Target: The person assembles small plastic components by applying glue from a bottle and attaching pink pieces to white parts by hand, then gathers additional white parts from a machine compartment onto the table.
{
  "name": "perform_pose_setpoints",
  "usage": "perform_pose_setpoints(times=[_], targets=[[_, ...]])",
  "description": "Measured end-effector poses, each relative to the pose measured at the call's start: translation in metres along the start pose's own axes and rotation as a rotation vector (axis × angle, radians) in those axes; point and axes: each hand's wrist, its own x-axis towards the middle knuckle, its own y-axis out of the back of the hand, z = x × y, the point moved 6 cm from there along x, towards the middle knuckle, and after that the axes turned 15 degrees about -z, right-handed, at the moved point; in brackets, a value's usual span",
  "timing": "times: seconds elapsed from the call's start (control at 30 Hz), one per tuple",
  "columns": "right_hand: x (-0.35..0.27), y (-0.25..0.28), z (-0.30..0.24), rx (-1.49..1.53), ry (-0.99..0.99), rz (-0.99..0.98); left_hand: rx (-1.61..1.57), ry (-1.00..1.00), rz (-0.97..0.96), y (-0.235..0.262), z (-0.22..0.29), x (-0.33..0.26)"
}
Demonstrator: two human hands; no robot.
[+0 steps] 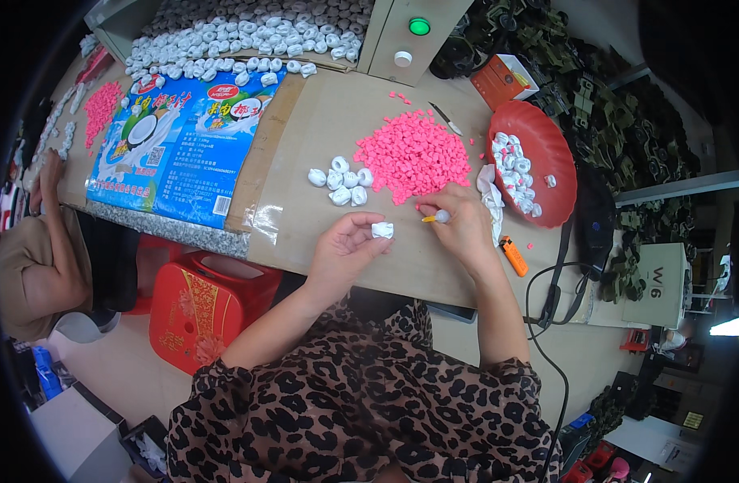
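My left hand pinches a small white lump between thumb and fingertips, over the table's near side. Close by on the right, my right hand is closed round a small tool with a yellow tip and a whitish rounded part. Its fingertips are at the near edge of a heap of small bright pink pieces. Several more white lumps sit in a cluster beyond my left hand. To the right, a red scalloped bowl leans on its side, with white lumps and some pink bits inside.
An orange lighter and crumpled white tissue lie by the bowl. A knife rests behind the heap. Blue printed cardboard covers the left side, below many white lumps. Another person's arm reaches in from the left.
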Motion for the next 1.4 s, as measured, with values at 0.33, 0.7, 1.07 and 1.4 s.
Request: perform_pose_setpoints(times=[0.33,0.7,1.07,1.4], targets=[[0.002,-0.008,-0.01,-0.133,0.051,-0.057,0.035,0.017,-0.015,0.0,0.0,0.0],[-0.019,0.001,0.026,0.378,-0.028,0.171,0.024,0.008,-0.016,0.0,-0.001,0.001],[-0.011,-0.008,-0.002,-0.015,-0.042,0.139,0.033,0.001,-0.036,0.0,-0.004,0.001],[-0.016,-0.014,-0.002,-0.011,0.01,0.071,0.061,0.019,-0.034,-0.003,0.0,0.003]])
